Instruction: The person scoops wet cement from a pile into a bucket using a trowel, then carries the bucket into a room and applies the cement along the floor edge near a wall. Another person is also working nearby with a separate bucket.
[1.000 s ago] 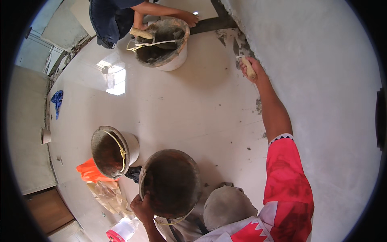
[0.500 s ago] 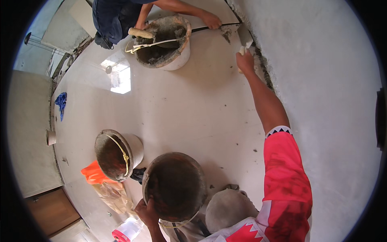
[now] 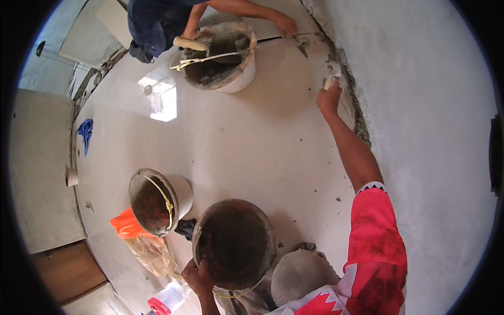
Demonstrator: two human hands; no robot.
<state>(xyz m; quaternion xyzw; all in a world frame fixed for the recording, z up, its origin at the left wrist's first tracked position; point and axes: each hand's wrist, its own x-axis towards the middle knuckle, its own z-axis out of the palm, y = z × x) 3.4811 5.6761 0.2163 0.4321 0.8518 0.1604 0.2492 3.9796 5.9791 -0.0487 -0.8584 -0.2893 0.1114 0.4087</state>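
The right hand (image 3: 329, 100) reaches to the far right with its fingers curled around a light wooden-handled trowel (image 3: 329, 83), beside the rough, dark gap (image 3: 361, 128) between the glossy pale floor tiles (image 3: 252, 142) and the grey plastered wall (image 3: 420, 105); the blade is too unclear to tell whether it touches anything. The left hand (image 3: 198, 278) is near, its fingers bent over the near left rim of a round, mortar-crusted bucket (image 3: 254, 226), though how tightly they grip does not show. Left of it stands a whitish, yellow-roped bucket (image 3: 181, 194). With the right arm stretched so far, the likeliest trouble is a tipped bucket, should the body's lean pull down on that rim. A slip of the trowel could chip a tile edge or scratch the plaster, and the outstretched hand (image 3: 286, 24) of a dark-clothed co-worker (image 3: 155, 26) is near enough on the far side to be knocked by a wide swing
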